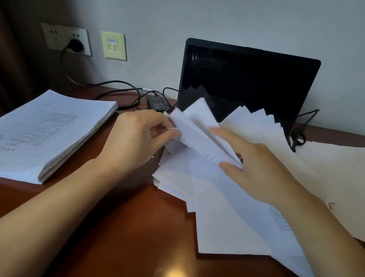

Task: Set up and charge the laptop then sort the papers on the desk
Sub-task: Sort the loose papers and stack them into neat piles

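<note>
A black laptop (247, 82) stands open with a dark screen at the back of the brown desk (126, 232). Its keyboard is hidden under fanned white papers (220, 202). My left hand (133, 139) pinches the left edge of a lifted bundle of sheets (197, 130). My right hand (259, 173) grips the same bundle at its lower right, forefinger stretched along the top sheet. A thick neat stack of printed paper (39, 138) lies at the left. A black plug (76, 45) sits in the wall socket; its cable runs to the power brick (157, 104) beside the laptop.
Cream-coloured large sheets (337, 183) spread over the right side of the desk. A second black cable (299, 134) loops at the laptop's right corner. A pale network wall plate (114, 45) sits right of the socket. A dark curtain (6, 59) hangs at far left.
</note>
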Tool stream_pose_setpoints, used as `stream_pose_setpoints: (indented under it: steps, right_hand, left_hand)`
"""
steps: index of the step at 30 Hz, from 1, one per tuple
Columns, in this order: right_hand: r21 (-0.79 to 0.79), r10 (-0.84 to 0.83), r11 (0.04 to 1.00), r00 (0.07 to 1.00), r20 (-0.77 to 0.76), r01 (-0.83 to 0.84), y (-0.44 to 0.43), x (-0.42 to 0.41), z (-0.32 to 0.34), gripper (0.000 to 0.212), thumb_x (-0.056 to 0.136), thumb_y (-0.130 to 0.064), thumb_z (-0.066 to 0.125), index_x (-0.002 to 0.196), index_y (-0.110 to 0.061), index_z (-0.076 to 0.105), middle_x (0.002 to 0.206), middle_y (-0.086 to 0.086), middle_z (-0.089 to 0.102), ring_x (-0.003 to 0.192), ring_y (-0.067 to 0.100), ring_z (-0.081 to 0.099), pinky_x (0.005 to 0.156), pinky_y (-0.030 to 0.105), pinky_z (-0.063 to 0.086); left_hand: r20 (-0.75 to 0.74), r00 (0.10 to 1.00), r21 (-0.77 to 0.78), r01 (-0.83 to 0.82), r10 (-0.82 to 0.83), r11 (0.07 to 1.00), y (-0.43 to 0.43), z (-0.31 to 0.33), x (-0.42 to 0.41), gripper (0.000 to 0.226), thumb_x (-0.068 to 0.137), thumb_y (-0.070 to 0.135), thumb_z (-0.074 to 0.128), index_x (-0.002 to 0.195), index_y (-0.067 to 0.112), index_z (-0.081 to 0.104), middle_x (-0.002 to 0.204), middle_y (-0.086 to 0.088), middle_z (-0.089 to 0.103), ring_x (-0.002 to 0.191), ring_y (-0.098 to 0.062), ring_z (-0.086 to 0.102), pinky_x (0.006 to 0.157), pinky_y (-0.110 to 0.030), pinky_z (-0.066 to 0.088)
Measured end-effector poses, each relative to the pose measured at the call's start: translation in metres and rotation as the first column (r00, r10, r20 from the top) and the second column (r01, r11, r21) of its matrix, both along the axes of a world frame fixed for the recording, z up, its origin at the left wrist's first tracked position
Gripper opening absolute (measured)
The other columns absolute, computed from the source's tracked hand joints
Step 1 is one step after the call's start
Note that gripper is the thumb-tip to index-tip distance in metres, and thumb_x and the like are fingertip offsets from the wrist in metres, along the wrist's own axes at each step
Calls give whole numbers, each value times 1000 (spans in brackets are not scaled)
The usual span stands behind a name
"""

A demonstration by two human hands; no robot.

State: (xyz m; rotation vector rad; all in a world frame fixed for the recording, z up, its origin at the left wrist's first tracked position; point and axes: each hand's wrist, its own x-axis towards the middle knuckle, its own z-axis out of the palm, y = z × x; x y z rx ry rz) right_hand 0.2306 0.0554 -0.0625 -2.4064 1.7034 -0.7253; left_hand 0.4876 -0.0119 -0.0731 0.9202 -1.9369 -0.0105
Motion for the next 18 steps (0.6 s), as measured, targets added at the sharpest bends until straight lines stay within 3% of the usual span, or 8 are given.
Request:
stream_pose_setpoints:
  steps: [2, 5, 7, 9, 11, 13, 15, 18]
  right_hand:
    - [-44, -48, 998, 997, 55, 51, -1, -1, 1, 80, 95, -21, 60, 146, -62, 14, 75, 4, 67, 49, 17, 46, 55, 42, 49]
    - [-88, 33, 996, 899, 436, 6, 0, 1, 8, 71, 95, -7, 63, 143, -51, 36, 115, -10, 71, 96, 10, 69, 79, 35, 59]
    - [-96, 131, 991, 713, 689, -89, 2, 2, 17, 49, 91, 4, 63, 128, -28, 60, 112, -14, 73, 107, 10, 68, 87, 25, 55]
    - [-104, 170, 981, 470, 866, -163, 7, 3, 28, 33, 87, 3, 63, 112, -17, 70, 107, 0, 75, 103, 19, 71, 84, 29, 56]
    - [-109, 164, 969, 245, 955, -222, 9, 0, 34, 30, 84, -3, 59, 107, -14, 74, 111, 9, 74, 104, 27, 70, 82, 35, 57]
    - [-114, 144, 970, 133, 981, -213, 9, -2, 37, 34, 85, -7, 57, 116, -12, 70, 118, 13, 71, 108, 31, 68, 86, 41, 57]
    - [-104, 119, 987, 119, 986, -122, 6, -3, 37, 36, 89, -6, 56, 124, -8, 63, 121, 13, 69, 110, 30, 67, 89, 44, 56]
    - [-56, 47, 998, 283, 958, 24, 1, -5, 31, 37, 92, -1, 60, 127, -15, 61, 119, 2, 71, 109, 23, 68, 89, 41, 57]
  left_hand:
    - [-110, 994, 1, -12, 12, 1000, 1, 0, -2, 24, 87, 31, 80, 106, 19, 73, 97, 7, 70, 82, -8, 64, 73, -17, 51]
    - [-255, 965, 208, -16, 70, 978, -3, -2, -5, 70, 87, 37, 77, 148, 28, 44, 133, 12, 57, 113, -4, 59, 89, -16, 48]
    - [-349, 936, 396, 110, 39, 911, -4, -2, -8, 89, 87, 41, 76, 159, 32, 24, 153, 12, 43, 132, -1, 48, 103, -18, 41]
    - [-460, 881, 448, 341, -115, 826, -6, -3, -9, 87, 87, 45, 77, 157, 37, 26, 156, 12, 44, 140, -5, 44, 113, -34, 38]
    - [-575, 784, 430, 531, -232, 730, -3, -2, -9, 78, 83, 43, 75, 151, 33, 37, 144, 12, 57, 135, -10, 52, 110, -36, 45]
    - [-679, 688, 409, 646, -258, 645, 2, 3, -6, 73, 79, 38, 76, 144, 26, 44, 136, 10, 65, 127, -11, 60, 100, -26, 52]
    - [-687, 682, 421, 655, -252, 628, 5, 9, -5, 59, 84, 30, 80, 136, 25, 53, 131, 6, 69, 121, -16, 66, 97, -32, 55]
    - [-674, 718, 409, 560, -175, 721, 7, 16, -7, 45, 86, 14, 71, 126, 28, 57, 120, 12, 73, 112, -14, 70, 91, -34, 60]
